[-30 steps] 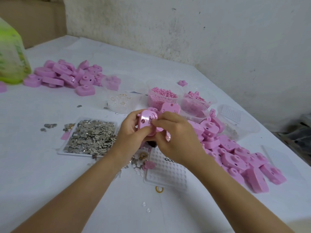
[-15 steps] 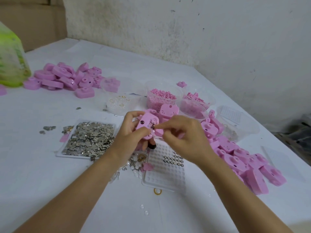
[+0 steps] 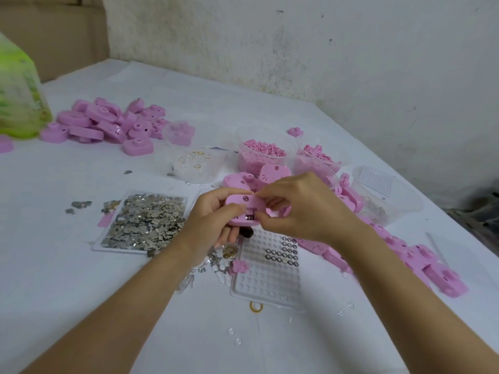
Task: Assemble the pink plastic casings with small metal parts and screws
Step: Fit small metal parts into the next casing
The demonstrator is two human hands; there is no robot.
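My left hand grips a pink plastic casing above the middle of the table, thumb across its front. A small metal part shows in the casing's lower edge. My right hand has its thumb and forefinger pinched together at the casing's right side; what they pinch is too small to tell. Below the hands lies a clear dimpled tray with several small metal rings. A flat tray of grey metal parts sits to the left.
Piles of pink casings lie at the back left and along the right. Clear tubs hold pink pellets, pink bits and washers. A green bottle stands far left. Loose metal bits lie under my left wrist.
My left hand has tipped the casing flatter. My right hand has moved back in against the casing's right side after drawing slightly away half a second ago.
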